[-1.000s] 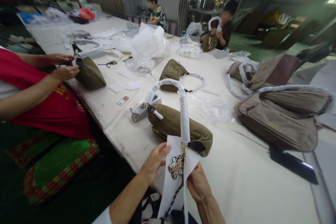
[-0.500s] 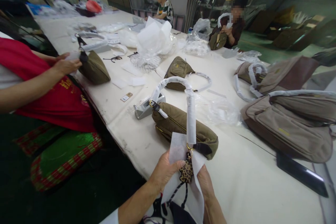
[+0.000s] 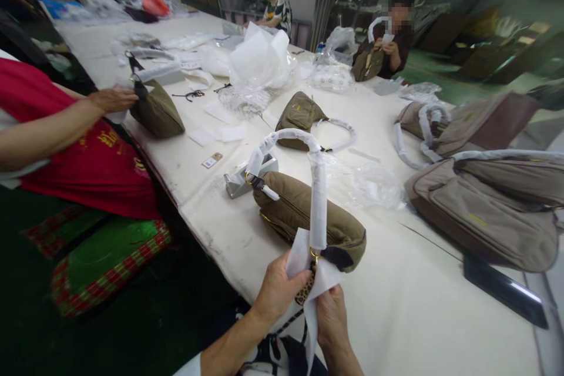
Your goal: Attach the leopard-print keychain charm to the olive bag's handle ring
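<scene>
An olive handbag (image 3: 304, 202) lies on the table in front of me, its strap (image 3: 318, 200) wrapped in white and arched above it. From a gold ring at the strap's near end hangs a leopard-print charm (image 3: 304, 294) with dark striped cords. My left hand (image 3: 279, 288) pinches the charm and a sheet of white tissue paper (image 3: 299, 252) behind it, thumb on top. The paper's right side is folded partly across the charm, and my right hand (image 3: 331, 317) grips that side with closed fingers.
A tape dispenser (image 3: 240, 182) stands behind the bag's left end. Another olive bag (image 3: 299, 117) lies farther back, and taupe bags (image 3: 480, 211) are piled at right near a dark blade-like strip (image 3: 504, 291). A co-worker's hand (image 3: 115, 100) holds a bag at left. Two people sit opposite.
My right hand has brought the paper's right side leftward over the charm, covering part of it. The strap and charm have shifted slightly left. The left co-worker's hand has moved against their bag's strap.
</scene>
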### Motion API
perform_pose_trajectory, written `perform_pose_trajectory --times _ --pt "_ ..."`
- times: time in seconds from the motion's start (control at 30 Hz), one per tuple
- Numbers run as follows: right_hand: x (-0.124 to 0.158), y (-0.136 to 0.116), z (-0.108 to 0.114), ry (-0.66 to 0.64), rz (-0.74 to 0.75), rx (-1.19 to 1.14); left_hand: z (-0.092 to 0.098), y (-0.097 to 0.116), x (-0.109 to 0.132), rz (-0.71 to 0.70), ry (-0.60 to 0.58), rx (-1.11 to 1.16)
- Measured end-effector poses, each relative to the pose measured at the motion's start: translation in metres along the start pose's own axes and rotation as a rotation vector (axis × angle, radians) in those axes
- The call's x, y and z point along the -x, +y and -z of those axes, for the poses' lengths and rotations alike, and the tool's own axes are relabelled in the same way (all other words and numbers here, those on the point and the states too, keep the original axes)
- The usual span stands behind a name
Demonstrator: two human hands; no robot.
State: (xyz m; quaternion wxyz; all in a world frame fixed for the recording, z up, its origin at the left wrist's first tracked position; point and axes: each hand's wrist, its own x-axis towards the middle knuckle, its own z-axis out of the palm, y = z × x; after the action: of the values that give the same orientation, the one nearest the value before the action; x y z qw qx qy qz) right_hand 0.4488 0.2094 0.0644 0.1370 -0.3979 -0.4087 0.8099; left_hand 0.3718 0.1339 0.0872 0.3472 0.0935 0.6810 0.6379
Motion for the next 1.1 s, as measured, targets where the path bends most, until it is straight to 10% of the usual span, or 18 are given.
perform_pose_trajectory --times 0.4,0.77,0.93,1.1 --pt "-0.013 -0.024 -0.003 0.199 0.352 0.592 -0.012 0.017 0.003 -0.086 0.034 -0.116" --pt "-0.014 -0.044 0.002 0.032 0.472 0.753 0.002 0.015 -0.009 -0.177 -0.104 -0.175" --pt "-0.027 -0.070 0.028 -0.094 0.703 1.096 0.025 0.032 -0.019 -0.313 -0.209 -0.464" --pt "-0.033 -0.072 0.040 0.053 1.144 1.295 0.026 0.043 -0.026 -0.325 -0.204 -0.569"
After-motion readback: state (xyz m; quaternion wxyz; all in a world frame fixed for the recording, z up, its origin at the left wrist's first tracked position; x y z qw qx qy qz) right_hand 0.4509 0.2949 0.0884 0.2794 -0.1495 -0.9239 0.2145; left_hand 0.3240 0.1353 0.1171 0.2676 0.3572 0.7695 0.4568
